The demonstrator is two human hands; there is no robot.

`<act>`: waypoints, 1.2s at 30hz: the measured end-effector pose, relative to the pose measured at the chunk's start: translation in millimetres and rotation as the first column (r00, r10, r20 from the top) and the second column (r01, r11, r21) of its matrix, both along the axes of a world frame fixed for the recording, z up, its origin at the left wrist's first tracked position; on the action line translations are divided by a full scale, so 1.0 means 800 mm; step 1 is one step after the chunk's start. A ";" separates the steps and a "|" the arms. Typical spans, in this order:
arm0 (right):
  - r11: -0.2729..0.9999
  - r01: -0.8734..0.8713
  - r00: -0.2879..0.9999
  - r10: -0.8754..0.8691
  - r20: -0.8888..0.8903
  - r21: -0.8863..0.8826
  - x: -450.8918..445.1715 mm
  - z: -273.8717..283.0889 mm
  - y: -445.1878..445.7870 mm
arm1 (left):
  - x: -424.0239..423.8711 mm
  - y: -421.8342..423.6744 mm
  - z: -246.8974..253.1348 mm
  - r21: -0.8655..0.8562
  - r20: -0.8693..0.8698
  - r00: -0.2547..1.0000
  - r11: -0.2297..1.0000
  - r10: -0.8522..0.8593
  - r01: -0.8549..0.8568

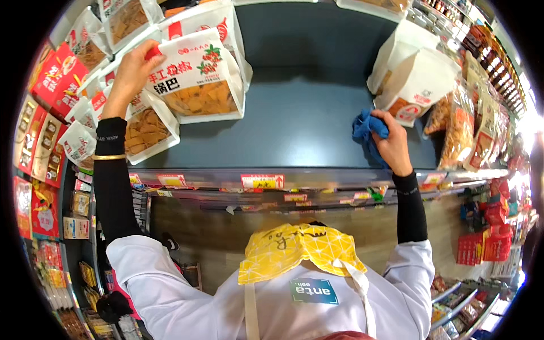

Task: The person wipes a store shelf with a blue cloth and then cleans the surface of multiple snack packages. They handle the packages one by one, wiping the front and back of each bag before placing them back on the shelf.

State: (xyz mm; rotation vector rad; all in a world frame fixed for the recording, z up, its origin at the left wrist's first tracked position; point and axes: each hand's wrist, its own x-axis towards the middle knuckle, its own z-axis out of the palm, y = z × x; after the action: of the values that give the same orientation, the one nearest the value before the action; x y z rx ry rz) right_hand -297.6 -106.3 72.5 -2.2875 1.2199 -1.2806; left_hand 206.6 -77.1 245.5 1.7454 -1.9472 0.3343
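At the upper left edge of a white snack bag (199, 76), the fingers of my left hand (135, 72) pinch its top corner. The bag stands upright, with brown square crisps behind its clear lower window. Another bag of crisps (151, 127) leans beside it, below my left wrist. A crumpled blue cloth (367, 127) is bunched in my right hand (393, 142) near the front of the dark grey shelf (289, 127). Just beyond that hand stands a white paper bag (425, 80) with printed red marks, close to the knuckles.
Clear bags of snacks (457, 127) crowd the shelf's right end. Price tags (262, 181) line the shelf's front edge. Red gift boxes (59, 80) stand at the far left. A person's dark-haired head (114, 307) shows at the lower left. Red boxes (484, 244) stack across the aisle at right.
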 end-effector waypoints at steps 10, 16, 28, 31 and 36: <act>0.991 -0.048 0.999 0.045 0.027 0.122 0.011 0.026 0.011 | -0.043 -0.008 -0.015 -0.030 -0.082 0.982 0.985 -0.171 0.169; 0.988 -0.089 0.991 0.076 0.106 0.125 0.042 0.031 -0.006 | -0.067 0.035 0.011 -0.017 -0.112 0.971 0.977 -0.213 0.212; 0.975 -0.158 0.933 0.095 -0.348 -0.158 0.155 -0.052 -0.132 | 0.022 0.293 0.047 -0.525 -0.271 0.954 0.850 -0.129 -0.035; 0.939 -0.330 0.915 0.293 -0.278 -0.100 0.206 -0.042 -0.101 | 0.002 0.335 0.031 -0.567 -0.293 0.956 0.809 -0.024 -0.154; 0.260 -0.875 0.347 0.925 0.154 0.408 0.241 0.041 -0.026 | -0.034 0.387 0.012 -0.387 -0.309 0.936 0.877 0.167 -0.284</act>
State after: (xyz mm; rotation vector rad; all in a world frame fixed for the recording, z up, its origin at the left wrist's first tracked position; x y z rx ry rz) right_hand -104.4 -127.1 105.2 -2.0802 -0.0305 -0.3424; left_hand 179.3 232.3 255.1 1.6267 -1.3542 0.5344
